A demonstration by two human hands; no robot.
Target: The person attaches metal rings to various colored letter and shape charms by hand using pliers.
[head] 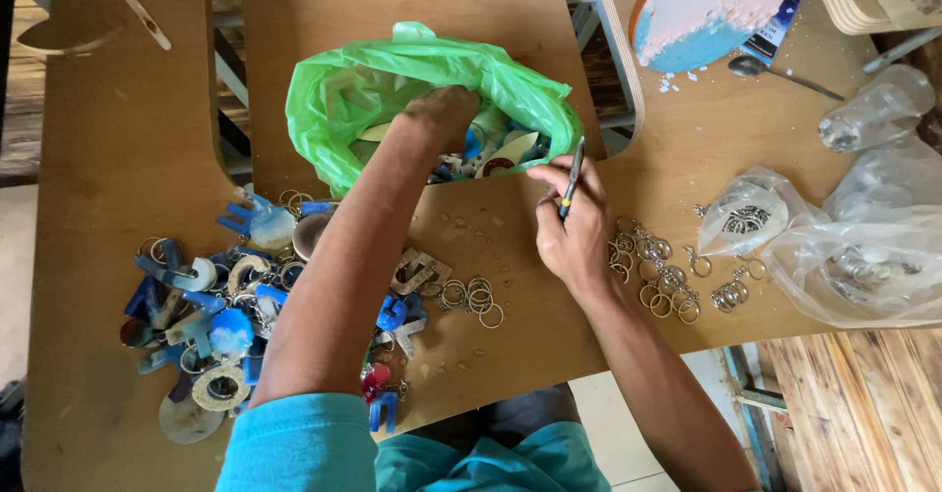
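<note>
Our left hand point(442, 114) is sunk into the green plastic bag point(343, 90) at twelve o'clock on the bench point(128, 139); its grip is hidden among the pieces inside, so we cannot tell its state. Our right hand point(572, 225) rests at three o'clock of the bag's mouth, just beside it, pinching a slim tool point(572, 178) whose long axis points toward twelve. Loose key rings point(659, 274) lie just right of it, finished keychains point(221, 301) at nine o'clock.

Green plastic bag point(392, 90) sits top centre; clear plastic bags point(863, 247) lie right
</note>
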